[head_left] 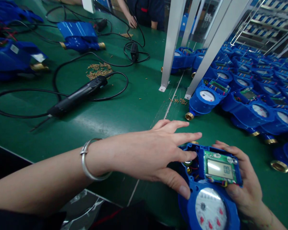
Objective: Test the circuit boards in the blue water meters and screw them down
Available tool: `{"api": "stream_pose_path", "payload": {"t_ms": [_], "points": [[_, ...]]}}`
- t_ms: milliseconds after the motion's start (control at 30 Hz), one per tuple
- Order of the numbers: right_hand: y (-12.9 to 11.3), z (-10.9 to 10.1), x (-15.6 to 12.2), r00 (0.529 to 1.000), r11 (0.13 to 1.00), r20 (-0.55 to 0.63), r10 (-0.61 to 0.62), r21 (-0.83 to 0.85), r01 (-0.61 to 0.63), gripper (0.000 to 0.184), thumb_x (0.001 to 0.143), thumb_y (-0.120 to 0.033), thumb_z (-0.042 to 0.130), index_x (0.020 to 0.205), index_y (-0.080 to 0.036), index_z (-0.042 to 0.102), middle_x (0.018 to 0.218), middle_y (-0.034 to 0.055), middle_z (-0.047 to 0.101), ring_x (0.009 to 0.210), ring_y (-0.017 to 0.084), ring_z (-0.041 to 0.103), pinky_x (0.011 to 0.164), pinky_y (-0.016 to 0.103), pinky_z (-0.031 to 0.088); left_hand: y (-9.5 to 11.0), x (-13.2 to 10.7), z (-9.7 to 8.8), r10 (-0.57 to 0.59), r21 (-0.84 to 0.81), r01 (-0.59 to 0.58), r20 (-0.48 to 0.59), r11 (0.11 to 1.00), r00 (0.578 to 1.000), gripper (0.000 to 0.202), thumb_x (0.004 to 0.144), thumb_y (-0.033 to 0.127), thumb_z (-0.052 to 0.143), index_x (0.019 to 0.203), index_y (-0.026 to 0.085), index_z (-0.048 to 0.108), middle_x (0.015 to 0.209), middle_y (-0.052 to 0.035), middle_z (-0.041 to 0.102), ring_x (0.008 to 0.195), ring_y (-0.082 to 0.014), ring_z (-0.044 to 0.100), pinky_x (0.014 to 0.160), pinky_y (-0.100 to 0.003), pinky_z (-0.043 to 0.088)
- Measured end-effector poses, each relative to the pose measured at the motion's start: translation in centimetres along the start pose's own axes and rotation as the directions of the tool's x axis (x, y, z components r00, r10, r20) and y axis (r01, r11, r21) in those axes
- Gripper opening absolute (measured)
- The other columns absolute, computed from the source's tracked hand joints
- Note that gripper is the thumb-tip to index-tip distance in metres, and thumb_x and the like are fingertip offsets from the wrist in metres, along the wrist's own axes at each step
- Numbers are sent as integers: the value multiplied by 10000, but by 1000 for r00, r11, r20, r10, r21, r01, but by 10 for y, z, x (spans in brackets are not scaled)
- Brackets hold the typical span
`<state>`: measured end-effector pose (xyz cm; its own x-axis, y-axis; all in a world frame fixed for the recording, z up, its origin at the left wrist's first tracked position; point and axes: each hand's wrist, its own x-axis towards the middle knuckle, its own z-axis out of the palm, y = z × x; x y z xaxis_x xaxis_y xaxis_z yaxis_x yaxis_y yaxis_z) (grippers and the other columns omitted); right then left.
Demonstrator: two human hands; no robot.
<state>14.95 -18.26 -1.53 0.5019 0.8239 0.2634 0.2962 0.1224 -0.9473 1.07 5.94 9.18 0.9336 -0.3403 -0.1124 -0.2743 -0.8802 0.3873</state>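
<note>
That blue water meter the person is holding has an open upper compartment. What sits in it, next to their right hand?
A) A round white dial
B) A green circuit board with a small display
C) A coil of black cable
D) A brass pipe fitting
B: a green circuit board carrying a small rectangular display sits in the open blue plastic meter housing, beside the right hand.

The green table (pixel 124 127) is carrying rows of blue water meters (pixel 205 99), while an electric screwdriver (pixel 76 97) and its black cable (pixel 21 90) are lying near scattered brass screws (pixel 99 70), white metal posts (pixel 170 54) standing alongside.
</note>
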Motion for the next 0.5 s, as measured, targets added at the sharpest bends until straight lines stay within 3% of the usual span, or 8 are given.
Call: {"api": "stream_pose_path", "payload": {"t_ms": [500], "points": [[-4, 2, 3, 999, 999, 9, -38, -21, 39, 583, 839, -499, 644, 1343, -287, 444, 1360, -5, 511, 1354, 130, 384, 1074, 175, 380, 1, -6, 7, -11, -30, 9, -50, 1000, 999, 639, 836, 652, 519, 1330, 247, 530, 1570, -107, 241, 1450, -433, 86, 1057, -703, 274]]}}
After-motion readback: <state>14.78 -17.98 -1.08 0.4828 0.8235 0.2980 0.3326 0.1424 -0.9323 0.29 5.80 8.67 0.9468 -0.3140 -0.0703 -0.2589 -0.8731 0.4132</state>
